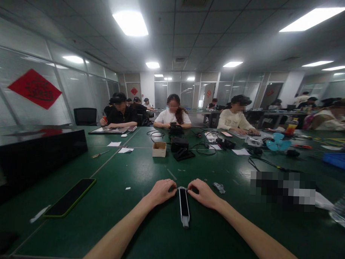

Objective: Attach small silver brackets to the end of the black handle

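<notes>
A narrow device point(184, 203) with a black face and a white frame lies lengthwise in front of me on the green table. Its near end narrows to a pale grey tip. My left hand point(162, 191) is closed in a pinch at the device's far left corner. Opposite it, my right hand point(202, 193) pinches at the far right corner. The fingertips hide exactly how each corner is held. Just right of my right hand lies a crumpled grey piece point(219, 187).
A green-edged phone point(71, 197) lies left, near a black panel point(41, 159). Ahead stand a small cardboard box point(159, 149) and black equipment point(180, 144) with cables. A screwdriver point(100, 153), blue fan point(278, 142) and blue tray point(337, 160) lie farther out. Several people sit across the table.
</notes>
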Available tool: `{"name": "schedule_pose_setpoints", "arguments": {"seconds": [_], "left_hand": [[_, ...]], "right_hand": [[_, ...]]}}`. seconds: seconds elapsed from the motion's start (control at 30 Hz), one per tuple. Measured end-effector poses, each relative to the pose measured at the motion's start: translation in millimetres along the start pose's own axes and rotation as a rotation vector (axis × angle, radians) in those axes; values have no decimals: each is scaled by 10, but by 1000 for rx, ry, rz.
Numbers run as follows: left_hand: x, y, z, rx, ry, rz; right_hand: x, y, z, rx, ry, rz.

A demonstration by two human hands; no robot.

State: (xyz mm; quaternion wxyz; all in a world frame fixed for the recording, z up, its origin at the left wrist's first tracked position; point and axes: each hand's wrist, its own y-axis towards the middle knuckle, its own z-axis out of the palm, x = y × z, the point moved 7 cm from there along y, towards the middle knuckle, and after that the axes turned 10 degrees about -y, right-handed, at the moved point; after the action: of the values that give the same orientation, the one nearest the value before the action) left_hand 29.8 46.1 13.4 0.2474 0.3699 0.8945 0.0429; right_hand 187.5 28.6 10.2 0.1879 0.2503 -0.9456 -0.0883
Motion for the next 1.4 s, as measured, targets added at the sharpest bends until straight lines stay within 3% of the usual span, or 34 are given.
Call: {"name": "schedule_pose_setpoints", "arguments": {"seconds": [0.23, 0.37, 0.5, 0.6, 0.73, 0.83, 1.17, 1.4], "left_hand": [[-36, -20, 9, 18, -53, 31], [-77, -27, -6, 35, -50, 34], [-131, -32, -34, 36, -41, 39], [-154, -36, -46, 36, -45, 39], [-171, -35, -43, 40, -25, 46], [-172, -30, -40, 35, -5, 48], [-225, -55, -91, 63, -30, 24], [-214, -52, -78, 57, -38, 28]], "right_hand": [[-3, 4, 35, -8, -13, -16], [-19, 21, -97, -42, -54, -71], [-252, 7, -379, -168, -191, -14], [-531, -25, -462, -175, -313, 74], [-880, -50, -340, -45, -425, 178], [-994, -48, -235, 42, -460, 198], [-871, -45, -270, 109, -454, 245], [-969, -55, -202, 92, -374, 259]]}}
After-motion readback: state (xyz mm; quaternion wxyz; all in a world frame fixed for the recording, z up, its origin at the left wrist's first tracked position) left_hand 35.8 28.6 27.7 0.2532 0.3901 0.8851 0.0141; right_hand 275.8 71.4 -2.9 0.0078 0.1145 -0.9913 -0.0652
